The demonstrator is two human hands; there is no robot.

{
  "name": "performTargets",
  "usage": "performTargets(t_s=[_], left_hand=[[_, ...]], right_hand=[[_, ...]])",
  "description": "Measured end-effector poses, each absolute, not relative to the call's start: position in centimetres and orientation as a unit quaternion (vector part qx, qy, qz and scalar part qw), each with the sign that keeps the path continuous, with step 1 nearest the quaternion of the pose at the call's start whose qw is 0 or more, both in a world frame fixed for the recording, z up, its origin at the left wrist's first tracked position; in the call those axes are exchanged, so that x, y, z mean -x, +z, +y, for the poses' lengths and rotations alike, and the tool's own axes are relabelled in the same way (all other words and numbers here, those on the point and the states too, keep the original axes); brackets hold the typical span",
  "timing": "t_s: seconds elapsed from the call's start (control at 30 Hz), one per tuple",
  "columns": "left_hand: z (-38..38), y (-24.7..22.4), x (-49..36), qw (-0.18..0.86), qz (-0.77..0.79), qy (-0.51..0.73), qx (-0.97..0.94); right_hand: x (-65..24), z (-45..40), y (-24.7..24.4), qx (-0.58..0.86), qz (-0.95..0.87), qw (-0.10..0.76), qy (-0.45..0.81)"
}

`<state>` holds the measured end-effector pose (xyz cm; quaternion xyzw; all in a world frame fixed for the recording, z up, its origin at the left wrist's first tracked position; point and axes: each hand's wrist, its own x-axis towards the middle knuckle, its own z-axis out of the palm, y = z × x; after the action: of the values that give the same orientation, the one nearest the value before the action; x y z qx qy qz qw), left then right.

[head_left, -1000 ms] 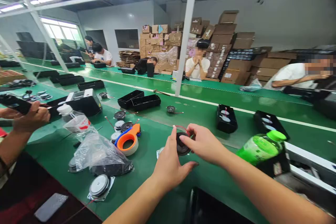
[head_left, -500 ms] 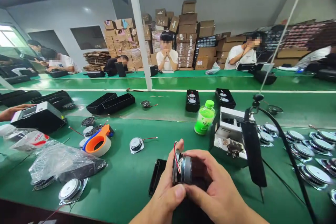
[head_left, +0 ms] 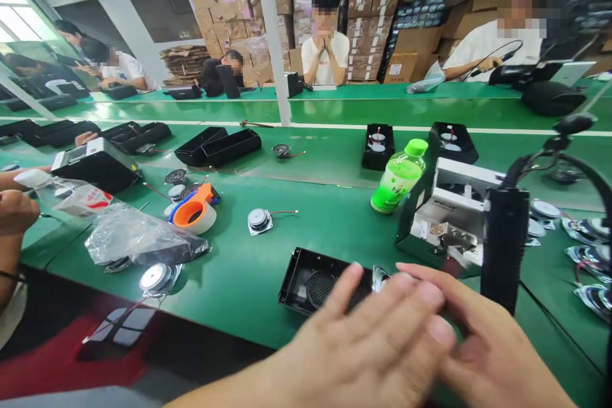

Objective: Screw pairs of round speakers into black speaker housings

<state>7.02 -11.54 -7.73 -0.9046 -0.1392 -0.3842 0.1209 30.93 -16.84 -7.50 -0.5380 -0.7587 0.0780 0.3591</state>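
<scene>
My left hand stretches across the front with its fingers extended, partly over a black speaker box with round mesh grilles inside. My right hand is curled just behind it, fingers bent. Between the hands and the box shows the silver metal edge of a speaker driver; my left fingers hide most of it, and it seems to be in my right hand's grip. Further left, a loose driver with a red wire lies on the green table.
A green bottle stands beside a white-and-black device and a black handheld tool on a cable. Several drivers lie at right. Left are a tape dispenser, a plastic bag and a co-worker's hand.
My hands have shifted right, and my left fingers have straightened from around the driver. The speaker box, earlier mostly hidden, now shows its inside. The view has tilted down and turned left.
</scene>
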Motion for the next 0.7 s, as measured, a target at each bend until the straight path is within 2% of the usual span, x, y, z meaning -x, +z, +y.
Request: performTargets(t_s=[0.07,0.13,0.2,0.27,0.4,0.57,0.7], left_hand=[[-8.5,-6.8,-2.9,0.030,-0.228,-0.368,0.901],[-3.9,-6.3,1.6,0.019,-0.378,-0.364,0.851],[0.9,-6.9,5.3,0.009,-0.534,-0.289,0.794],[4.7,-8.4,7.5,-0.030,-0.605,-0.193,0.772],[7.2,-11.4,8.6,-0.102,-0.603,-0.117,0.783],[6.4,-12.5,8.1,-0.103,-0.577,-0.144,0.797],[5.3,-11.1,8.4,-0.117,-0.557,-0.202,0.797]], right_hand=[[-31.9,-16.8,-7.3,0.547,-0.769,0.321,0.074],[-32.3,-16.4,-6.9,0.551,-0.782,0.281,0.080],[-32.3,-15.8,-6.6,0.544,-0.797,0.242,0.100],[-32.0,-15.1,-6.5,0.526,-0.820,0.196,0.110],[-31.6,-14.2,-7.1,0.484,-0.864,0.118,0.070],[-31.3,-13.5,-7.7,0.460,-0.884,0.084,0.018],[-30.6,-13.1,-8.1,0.455,-0.888,0.067,0.001]])
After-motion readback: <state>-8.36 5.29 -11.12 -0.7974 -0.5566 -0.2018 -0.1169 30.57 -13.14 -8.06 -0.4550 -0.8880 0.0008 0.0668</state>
